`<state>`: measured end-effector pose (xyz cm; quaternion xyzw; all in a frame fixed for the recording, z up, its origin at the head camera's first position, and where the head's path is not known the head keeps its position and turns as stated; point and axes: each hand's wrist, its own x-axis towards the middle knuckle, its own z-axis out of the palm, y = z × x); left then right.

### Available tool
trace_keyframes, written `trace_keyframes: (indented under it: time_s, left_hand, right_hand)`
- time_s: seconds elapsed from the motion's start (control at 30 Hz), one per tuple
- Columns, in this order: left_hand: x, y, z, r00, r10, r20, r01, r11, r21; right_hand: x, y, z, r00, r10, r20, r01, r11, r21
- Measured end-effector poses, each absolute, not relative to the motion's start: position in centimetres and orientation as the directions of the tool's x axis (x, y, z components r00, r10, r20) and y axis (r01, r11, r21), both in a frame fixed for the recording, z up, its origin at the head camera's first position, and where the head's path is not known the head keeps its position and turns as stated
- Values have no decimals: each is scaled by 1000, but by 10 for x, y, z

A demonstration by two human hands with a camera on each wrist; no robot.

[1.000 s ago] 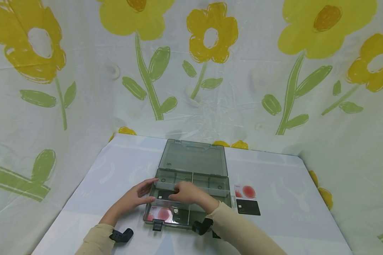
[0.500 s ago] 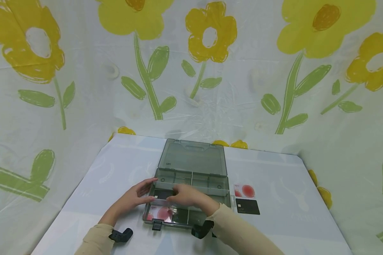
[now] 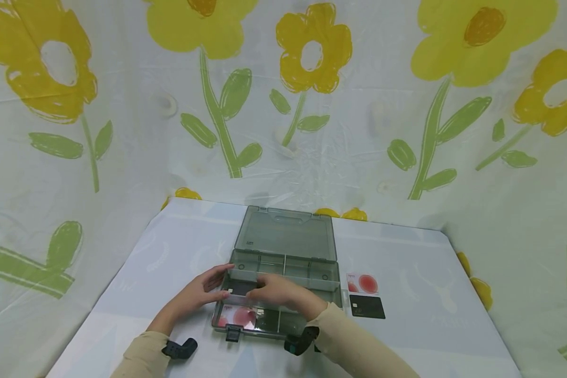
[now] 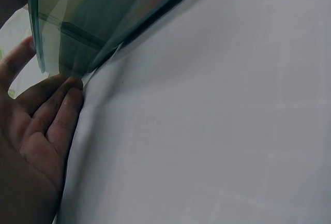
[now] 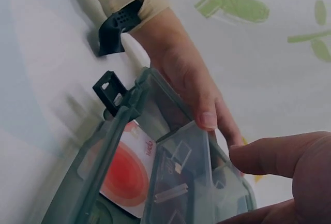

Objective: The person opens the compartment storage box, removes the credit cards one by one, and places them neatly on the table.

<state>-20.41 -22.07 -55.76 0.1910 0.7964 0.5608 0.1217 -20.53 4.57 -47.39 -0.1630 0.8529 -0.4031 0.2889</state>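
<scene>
From far off, I see the left hand point(image 3: 200, 289), fingers spread, touching the left side of the see-through grey plastic box point(image 3: 312, 270); the right hand point(image 3: 280, 290) dips into its middle row, by the black card with a small pale square point(image 3: 240, 288); I can't tell if it pinches that card or only touches it; the hands are close but apart; the card sits at that row's left. In the front row are a white card with a pink circle point(image 3: 240, 317) and a dark card point(image 3: 266, 319); a white card with a red circle point(image 3: 364, 284) and a black card with pale writing point(image 3: 367, 306) lie on the table point(image 3: 416, 268), right of the box. I think this step is settling the card flat; next calls for a soft push, then lifting the right hand out gently.
</scene>
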Motion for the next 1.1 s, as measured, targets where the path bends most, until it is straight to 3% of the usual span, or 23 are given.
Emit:
trace_keyframes:
  time_s: [0.43, 1.1]
  left_hand:
    - [-206, -218, -558, -899, 438, 26, 176, 304, 936]
    - [-204, -218, -557, -892, 450, 44, 197, 297, 934]
  right_hand:
    - [-205, 52, -476, -778, -522, -348, 69, 480, -874]
    - [-190, 54, -480, -840, -497, -220, -20, 433, -901]
